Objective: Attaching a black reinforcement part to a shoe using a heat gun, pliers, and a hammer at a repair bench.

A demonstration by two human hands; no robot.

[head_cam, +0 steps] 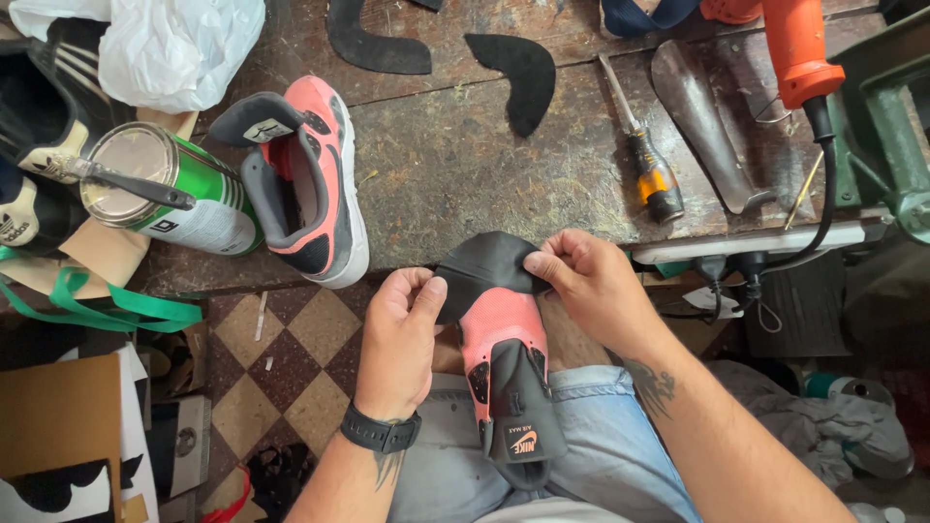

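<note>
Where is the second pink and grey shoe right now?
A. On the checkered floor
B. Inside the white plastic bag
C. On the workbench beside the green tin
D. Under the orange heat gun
C: the second pink and grey shoe lies on the workbench just right of the green tin, while both hands hold the other shoe on the lap.

Pink-black sneaker point(506, 378) sole-down on lap, black piece point(481, 266) over toe.
</note>
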